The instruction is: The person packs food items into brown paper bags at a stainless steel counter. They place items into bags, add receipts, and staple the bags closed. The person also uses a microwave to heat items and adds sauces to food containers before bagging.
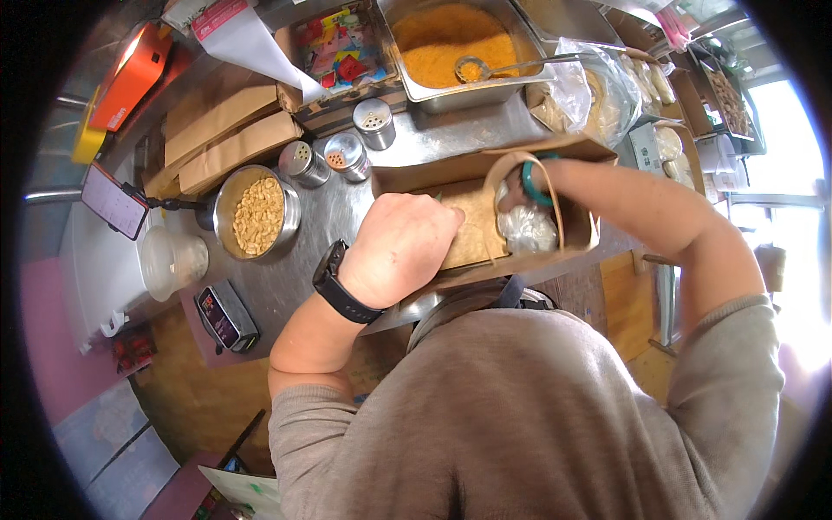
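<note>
A brown kraft paper bag with a loop handle stands open-topped on the steel counter before me. My left hand, a black watch at its wrist, is curled over the bag's left part; its fingertips are hidden. Through the handle loop reaches my right hand, with a teal band at the wrist. It is in the bag's right end, against a bundle in clear plastic; blur and shadow hide its grip. Between the hands lies a tan paper-like surface inside the bag.
Left stand a steel bowl of peanuts, shaker jars, folded paper bags and a phone on a holder. Behind are a steel pan of orange-yellow crumbs with a ladle and plastic bags. The counter's front edge touches my body.
</note>
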Available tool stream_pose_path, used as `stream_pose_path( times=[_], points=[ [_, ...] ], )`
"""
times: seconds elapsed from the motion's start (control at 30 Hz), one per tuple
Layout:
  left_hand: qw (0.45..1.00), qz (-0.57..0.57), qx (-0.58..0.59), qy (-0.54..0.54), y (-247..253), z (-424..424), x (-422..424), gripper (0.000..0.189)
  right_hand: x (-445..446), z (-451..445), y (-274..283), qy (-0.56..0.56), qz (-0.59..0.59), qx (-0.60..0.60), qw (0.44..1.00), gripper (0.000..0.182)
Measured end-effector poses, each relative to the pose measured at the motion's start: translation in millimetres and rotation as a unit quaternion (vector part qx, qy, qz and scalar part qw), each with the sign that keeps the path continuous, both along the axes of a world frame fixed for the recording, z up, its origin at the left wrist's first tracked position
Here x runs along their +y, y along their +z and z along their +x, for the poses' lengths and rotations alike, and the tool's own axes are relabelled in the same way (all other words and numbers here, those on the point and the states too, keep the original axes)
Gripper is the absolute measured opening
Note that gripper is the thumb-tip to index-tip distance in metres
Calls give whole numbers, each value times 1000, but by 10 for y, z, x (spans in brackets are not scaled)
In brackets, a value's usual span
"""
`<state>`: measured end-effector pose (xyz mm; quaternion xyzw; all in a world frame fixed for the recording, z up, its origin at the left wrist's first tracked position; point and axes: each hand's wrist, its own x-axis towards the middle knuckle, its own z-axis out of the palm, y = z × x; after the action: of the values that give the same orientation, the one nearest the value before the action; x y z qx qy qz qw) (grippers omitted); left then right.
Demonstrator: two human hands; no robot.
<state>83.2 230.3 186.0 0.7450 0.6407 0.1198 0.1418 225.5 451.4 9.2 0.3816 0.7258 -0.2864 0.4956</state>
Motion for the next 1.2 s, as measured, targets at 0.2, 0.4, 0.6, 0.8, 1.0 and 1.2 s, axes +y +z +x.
stream_pose_path(
  times=[0.2,0.4,0.6,0.8,1.0,1.2],
  points=[
    [944,244,-208,81,20,-591,-60,50,-20,-133,397,318,64,28,945,50],
    [918,-111,-373,80,-1142,-841,59,46,-501,-258,601,259,-141,420,859,62],
    [892,-62,-435,107,-1591,-597,-61,25,-378,-53,1635,262,-79,267,924,32],
    [870,1,-423,253,-1341,-180,-673,24,-185,1163,2303,309,32,436,845,42],
    [842,-15,-425,332,-1484,228,-1069,20,56,1209,1731,397,340,614,592,12],
    [904,7,-334,266,-1455,1108,-948,55,336,1069,1179,7,310,796,520,38]
  ],
)
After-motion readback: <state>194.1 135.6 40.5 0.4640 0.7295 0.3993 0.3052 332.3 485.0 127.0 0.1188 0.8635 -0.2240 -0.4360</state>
